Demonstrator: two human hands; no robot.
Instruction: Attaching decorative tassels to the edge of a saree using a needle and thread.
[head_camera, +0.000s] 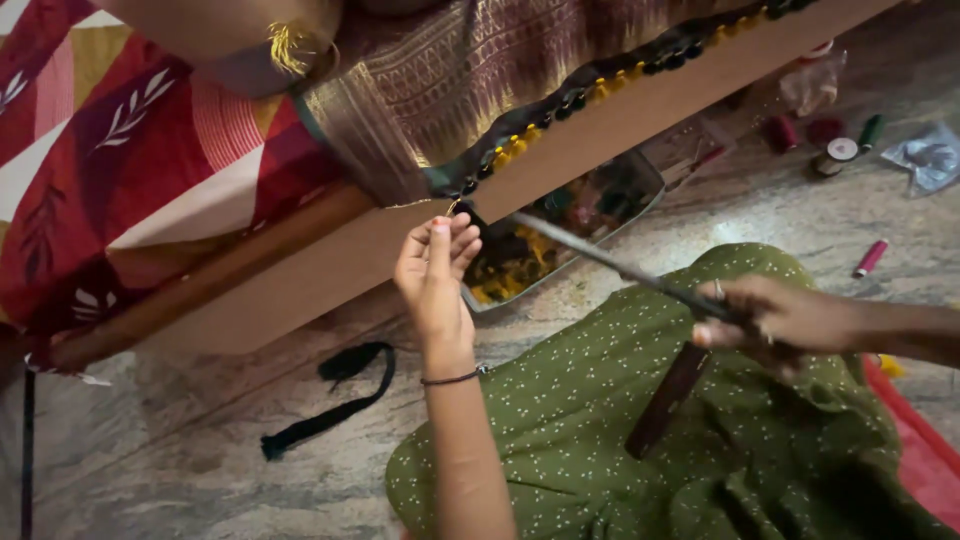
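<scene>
Left hand (436, 268) pinches the beaded edge of a brown woven silk cloth (470, 70) at twelve o'clock, while right hand (775, 318), at three o'clock, grips a long dark metal rod (610, 264) above a green dotted garment (700, 440).

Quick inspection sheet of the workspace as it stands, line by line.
Surface: mottled stone floor; wooden frame bar crosses it at a slant.
Job's things: brown patterned cloth with a black and yellow bead edge stretched on the frame; long thin tool; tray of yellow bits under the frame.
Clutter: thread spools, pink spool, black strap, plastic bag.
Grips: left hand pinches at the cloth edge; right hand holds the tool.
Cables: nothing seen.
Surroundings: red leaf-print cloth; green dotted garment.
</scene>
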